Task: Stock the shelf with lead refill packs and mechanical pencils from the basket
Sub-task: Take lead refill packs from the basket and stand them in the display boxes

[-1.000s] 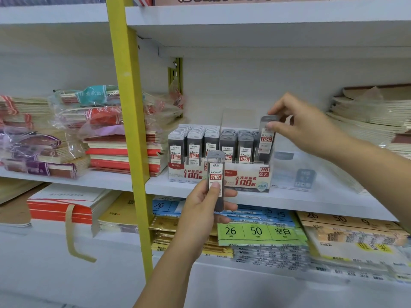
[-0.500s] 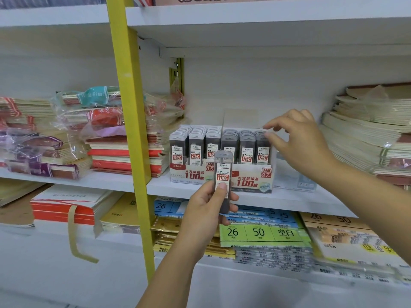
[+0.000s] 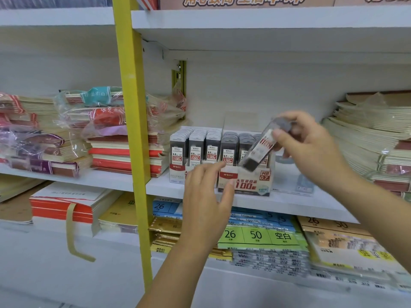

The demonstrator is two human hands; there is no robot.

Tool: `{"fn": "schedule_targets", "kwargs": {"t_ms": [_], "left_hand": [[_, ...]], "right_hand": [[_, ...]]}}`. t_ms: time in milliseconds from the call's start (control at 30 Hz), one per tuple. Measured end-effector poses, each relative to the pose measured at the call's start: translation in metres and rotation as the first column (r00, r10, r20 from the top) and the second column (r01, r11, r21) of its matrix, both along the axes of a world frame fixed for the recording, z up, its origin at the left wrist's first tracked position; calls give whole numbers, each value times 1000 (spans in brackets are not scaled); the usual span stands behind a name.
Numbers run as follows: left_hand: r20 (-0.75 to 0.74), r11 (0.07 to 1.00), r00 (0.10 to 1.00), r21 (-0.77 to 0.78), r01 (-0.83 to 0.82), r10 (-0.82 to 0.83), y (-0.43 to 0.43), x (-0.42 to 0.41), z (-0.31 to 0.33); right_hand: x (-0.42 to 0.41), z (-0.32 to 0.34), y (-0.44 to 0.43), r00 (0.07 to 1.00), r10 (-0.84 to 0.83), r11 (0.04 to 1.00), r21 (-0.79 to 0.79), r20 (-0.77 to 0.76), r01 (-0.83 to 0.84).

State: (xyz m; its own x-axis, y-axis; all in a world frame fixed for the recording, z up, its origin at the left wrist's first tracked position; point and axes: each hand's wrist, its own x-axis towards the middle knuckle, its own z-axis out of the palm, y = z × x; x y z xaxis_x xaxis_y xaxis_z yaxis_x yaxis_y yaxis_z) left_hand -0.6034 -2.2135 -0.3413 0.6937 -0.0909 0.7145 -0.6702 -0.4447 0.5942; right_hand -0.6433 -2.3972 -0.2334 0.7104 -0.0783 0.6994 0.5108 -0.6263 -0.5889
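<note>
A display box (image 3: 244, 183) of grey lead refill packs (image 3: 195, 147) stands on the middle shelf (image 3: 155, 185), with rows marked 0.5 and 0.7. My right hand (image 3: 311, 147) pinches one lead refill pack (image 3: 260, 150), tilted, just above the right rows of the box. My left hand (image 3: 206, 201) hovers in front of the box with fingers spread and holds nothing. No basket or mechanical pencils are in view.
A yellow upright post (image 3: 133, 130) splits the shelving. Wrapped notebook stacks (image 3: 111, 134) lie left of the box, and more notebooks (image 3: 373, 138) pile at the right. The lower shelf holds label sheet packs (image 3: 258, 236) and paper blocks (image 3: 66, 203).
The pack passed from my left hand to my right hand, which now holds it tilted over the box. My left hand has opened and moved up toward the box front.
</note>
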Motion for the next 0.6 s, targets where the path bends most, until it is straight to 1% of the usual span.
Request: {"fn": "schedule_targets", "kwargs": {"t_ms": [33,100,167,200,267,300,400,467,533,600], "left_hand": [[62,996,997,76,-41,36,0,3,-1],[105,968,993,241,-73,49,-2,10,-5],[97,922,994,377,-91,59,-4,15,-11],[92,909,994,405,-95,63,-6,17,-15],[93,905,994,413,-96,63,-7,20,-19],[97,907,993,409,-97,63,-6,21,-20],[115,909,991,403,-107,66,-4,24,-22],[120,909,991,404,-103,59,-3,25,-23],[117,913,992,398,-91,48,-3,25,-24],[111,917,993,392,-81,40,-3,25,-24]], "right_hand": [[1,5,-8,996,-59,996,-65,72,63],[6,11,-21,975,-165,952,-235,151,197],[13,11,-28,960,-220,887,-374,170,270],[17,10,-29,962,-224,861,-430,159,271],[26,6,-31,971,-217,838,-492,99,237],[30,5,-32,975,-215,848,-485,57,215],[38,5,-36,980,-191,920,-359,-57,158],[44,8,-38,979,-190,928,-340,-78,153],[50,7,-38,968,-240,887,-422,-71,189],[54,4,-37,950,-311,816,-517,-18,258]]}}
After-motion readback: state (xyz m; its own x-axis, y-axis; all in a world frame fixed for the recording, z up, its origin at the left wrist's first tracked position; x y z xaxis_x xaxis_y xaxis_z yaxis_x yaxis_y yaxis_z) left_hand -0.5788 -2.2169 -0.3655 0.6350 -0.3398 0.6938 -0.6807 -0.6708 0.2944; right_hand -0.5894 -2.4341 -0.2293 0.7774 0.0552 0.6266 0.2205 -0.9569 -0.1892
